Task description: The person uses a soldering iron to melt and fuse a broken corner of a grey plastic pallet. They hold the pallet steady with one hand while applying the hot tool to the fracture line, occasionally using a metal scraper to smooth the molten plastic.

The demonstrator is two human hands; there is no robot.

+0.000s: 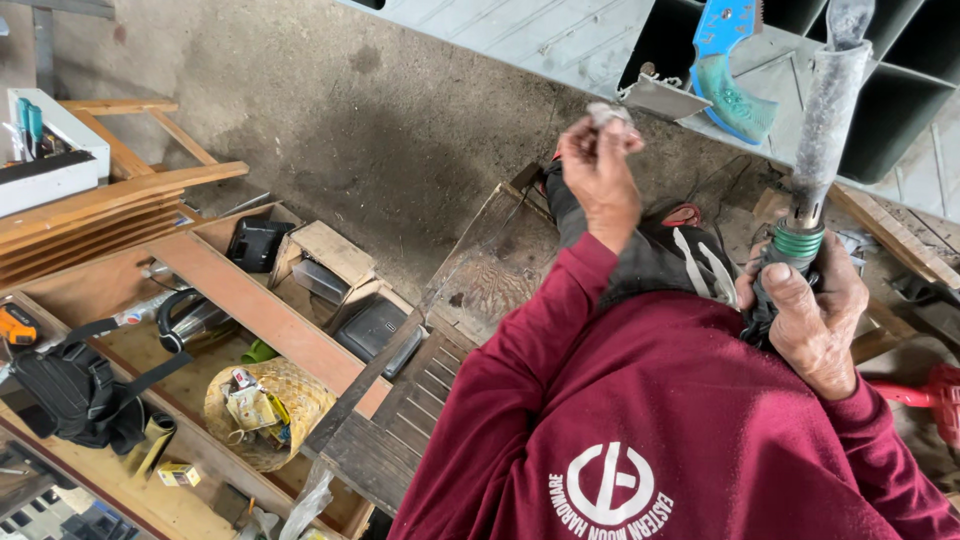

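Far left: woven basket [265, 410] and black bag [70, 390] in wooden shelving [262, 312], well apart from the work. Mid-frame: left hand [600, 175] raised, grip pinched shut on small pale grey piece [610, 112] at the fingertips; best kept firm and still, piece showing clear of the palm. Right: right hand [810, 315] with grip wrapped fully round the handle of a dusty grey tool [825, 120] just below its green collar [797, 241], barrel up and apart from the piece; likely safest with wrist locked, barrel steady, pinching fingertips out of its line.
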